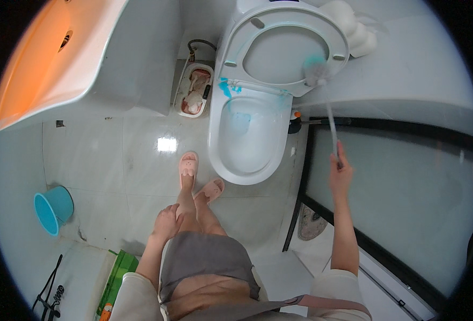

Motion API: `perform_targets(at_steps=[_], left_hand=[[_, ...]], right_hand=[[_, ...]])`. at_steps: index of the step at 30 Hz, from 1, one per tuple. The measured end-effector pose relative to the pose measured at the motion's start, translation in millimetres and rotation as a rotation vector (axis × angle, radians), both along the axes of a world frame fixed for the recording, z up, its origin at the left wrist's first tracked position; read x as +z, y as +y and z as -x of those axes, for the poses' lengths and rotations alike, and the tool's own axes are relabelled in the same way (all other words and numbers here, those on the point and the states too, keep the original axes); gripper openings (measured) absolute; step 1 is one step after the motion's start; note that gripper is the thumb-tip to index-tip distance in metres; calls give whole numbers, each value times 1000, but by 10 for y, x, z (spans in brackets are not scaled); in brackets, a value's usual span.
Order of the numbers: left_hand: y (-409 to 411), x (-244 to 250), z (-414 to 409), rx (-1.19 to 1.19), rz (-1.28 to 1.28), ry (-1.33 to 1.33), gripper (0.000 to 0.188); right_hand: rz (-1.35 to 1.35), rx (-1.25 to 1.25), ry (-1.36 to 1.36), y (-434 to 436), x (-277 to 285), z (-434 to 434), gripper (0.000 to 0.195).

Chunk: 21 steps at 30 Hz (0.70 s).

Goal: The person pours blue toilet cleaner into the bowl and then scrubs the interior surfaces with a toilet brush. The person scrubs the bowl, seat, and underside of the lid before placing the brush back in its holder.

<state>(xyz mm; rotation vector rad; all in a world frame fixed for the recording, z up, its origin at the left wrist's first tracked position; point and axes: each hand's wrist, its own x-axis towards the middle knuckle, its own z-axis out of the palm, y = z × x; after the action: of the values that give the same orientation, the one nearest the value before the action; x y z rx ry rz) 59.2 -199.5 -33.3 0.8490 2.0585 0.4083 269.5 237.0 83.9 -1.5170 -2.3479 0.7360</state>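
Observation:
My right hand [341,174] is closed around the handle of a toilet brush [331,120]. The brush's blurred round head, partly turquoise, lies over the right side of the raised toilet seat [256,60]. Below the seat is the white toilet bowl [246,140], with blue liquid inside it and blue streaks near the hinge. My left hand [167,222] holds nothing; its fingers are loosely bent beside my leg, above the floor.
A waste bin [193,90] with used tissue stands left of the toilet. A washbasin [71,60] juts out at upper left, a blue bucket [53,209] stands at left, and a black-framed glass door [389,172] is at right. A green container [118,277] sits lower left.

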Motion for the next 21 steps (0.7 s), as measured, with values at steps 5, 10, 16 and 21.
perform_targets(at_steps=[5,10,16,21], left_hand=[[-6,83,26,24,79,-71,42],[-65,43,10,19,84,-62,42],[-151,29,-9,20,110,-47,41],[-22,69,12,24,72,-52,41]], right_hand=[[83,-71,112,35,-21,17,39],[30,-2,148,-93,-100,107,38],[146,-125,-30,-256,-217,199,39],[234,-122,174,-368,-1045,102,40]])
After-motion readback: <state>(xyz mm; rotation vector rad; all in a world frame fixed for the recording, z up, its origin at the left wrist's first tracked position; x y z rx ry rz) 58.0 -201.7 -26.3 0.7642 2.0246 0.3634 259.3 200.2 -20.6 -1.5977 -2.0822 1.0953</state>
